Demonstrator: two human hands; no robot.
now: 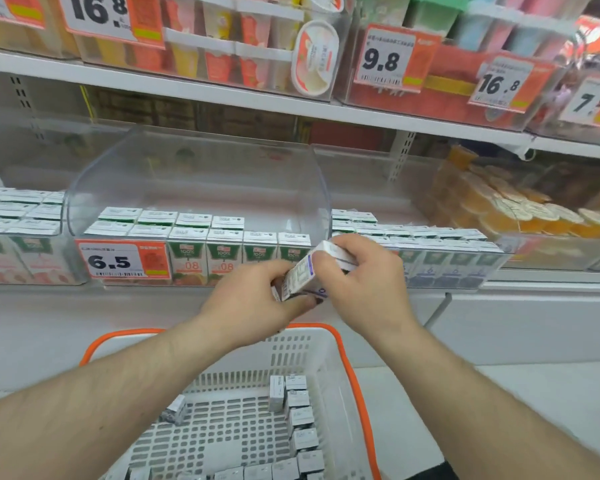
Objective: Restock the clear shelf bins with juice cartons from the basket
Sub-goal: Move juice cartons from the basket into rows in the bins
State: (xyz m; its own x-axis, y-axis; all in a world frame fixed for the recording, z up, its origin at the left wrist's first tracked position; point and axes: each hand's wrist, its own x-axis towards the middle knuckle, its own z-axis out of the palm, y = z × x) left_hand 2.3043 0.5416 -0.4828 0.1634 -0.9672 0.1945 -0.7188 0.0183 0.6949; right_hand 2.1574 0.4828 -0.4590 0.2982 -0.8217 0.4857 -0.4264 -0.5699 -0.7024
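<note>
A small juice carton (300, 277), white with purple print, is held tilted between both hands in front of the shelf. My left hand (253, 299) grips its lower end, my right hand (364, 275) grips its upper end. Behind them stands a clear shelf bin (194, 174) with rows of green-topped cartons (219, 251) along its front. To the right, a second clear bin (492, 258) holds purple cartons. Below, the white basket (329, 362) with orange handles contains several more cartons (302, 420), mostly along its right side.
A price tag reading 6.5 (122, 259) hangs on the middle bin's front. Another carton bin (21, 237) sits at the left, a bin of orange cups (520, 206) at the right. An upper shelf (222, 91) carries more products and price tags.
</note>
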